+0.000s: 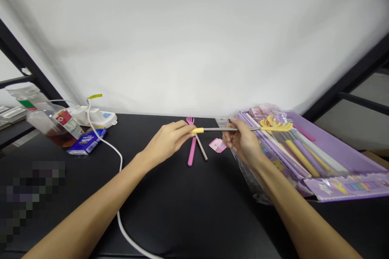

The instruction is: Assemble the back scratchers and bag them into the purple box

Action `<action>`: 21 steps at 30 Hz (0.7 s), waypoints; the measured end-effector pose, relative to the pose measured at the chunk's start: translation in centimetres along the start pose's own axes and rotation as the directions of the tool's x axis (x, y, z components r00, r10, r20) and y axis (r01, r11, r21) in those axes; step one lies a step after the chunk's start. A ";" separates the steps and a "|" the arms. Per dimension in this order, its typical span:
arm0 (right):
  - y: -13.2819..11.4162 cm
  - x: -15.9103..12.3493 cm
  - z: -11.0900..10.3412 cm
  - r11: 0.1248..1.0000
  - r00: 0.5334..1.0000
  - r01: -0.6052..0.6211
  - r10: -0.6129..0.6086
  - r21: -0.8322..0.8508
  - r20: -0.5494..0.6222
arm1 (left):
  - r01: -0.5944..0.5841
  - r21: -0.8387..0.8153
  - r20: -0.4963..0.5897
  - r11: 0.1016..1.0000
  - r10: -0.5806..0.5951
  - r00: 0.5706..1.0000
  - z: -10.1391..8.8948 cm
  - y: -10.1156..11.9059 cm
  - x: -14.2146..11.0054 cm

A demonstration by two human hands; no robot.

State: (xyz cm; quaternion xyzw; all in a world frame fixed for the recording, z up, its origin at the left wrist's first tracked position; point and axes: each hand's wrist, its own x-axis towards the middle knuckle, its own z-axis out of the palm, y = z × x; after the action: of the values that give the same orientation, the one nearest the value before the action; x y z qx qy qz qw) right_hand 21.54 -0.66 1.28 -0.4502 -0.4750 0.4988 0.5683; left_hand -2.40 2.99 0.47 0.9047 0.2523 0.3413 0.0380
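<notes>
A yellow back scratcher (212,129) with a thin metal rod lies level between my two hands above the table. My left hand (170,139) is closed on its yellow handle end. My right hand (241,139) pinches the metal rod, with the claw-shaped yellow head (276,124) sticking out to the right over the purple box. Below and behind it, a pink back scratcher (190,121) rests on the table, with a pink handle (191,153) and a metal rod (201,148) lying crossed in front. A small pink card (217,145) lies near my right hand.
At right a purple display box (343,145) holds several back scratchers, with clear plastic film (258,194) beside it. On the left stand a tilted plastic bottle (51,117), a blue packet (86,141) and a power strip (105,118). A white cable (120,198) runs across the black table.
</notes>
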 end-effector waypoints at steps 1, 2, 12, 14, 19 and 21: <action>0.0 -0.1 0.1 1.000 1.000 0.012 -0.011 -0.007 0.018 | -0.017 0.016 -0.002 1.000 0.017 1.000 -0.1 0.0 0.0; 0.0 -0.2 0.1 1.000 0.999 0.024 -0.024 -0.009 0.042 | -0.034 0.031 -0.008 0.999 0.034 0.999 -0.1 0.1 0.0; 0.2 -0.5 0.7 0.990 0.993 0.092 -0.082 -0.110 0.089 | -0.134 0.215 0.000 0.967 0.137 0.991 -0.8 0.9 0.2; 0.4 -0.6 0.9 0.989 0.992 0.101 -0.092 -0.104 0.091 | -0.147 0.222 -0.007 0.964 0.153 0.988 -0.9 1.1 0.3; 1.0 -1.0 1.6 0.992 0.989 0.103 -0.095 -0.070 0.116 | -0.157 0.168 0.015 0.973 0.157 0.987 -0.8 1.4 0.3; 1.4 -1.2 1.8 0.988 0.988 0.115 -0.103 -0.103 0.119 | -0.135 0.095 0.038 0.986 0.131 0.991 -0.8 1.8 0.3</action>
State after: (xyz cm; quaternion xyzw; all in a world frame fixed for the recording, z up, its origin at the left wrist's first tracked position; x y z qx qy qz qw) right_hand 19.53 -1.62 0.06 -0.4249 -0.5571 0.4650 0.5412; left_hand -1.95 1.50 1.70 0.9256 0.2070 0.3159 -0.0248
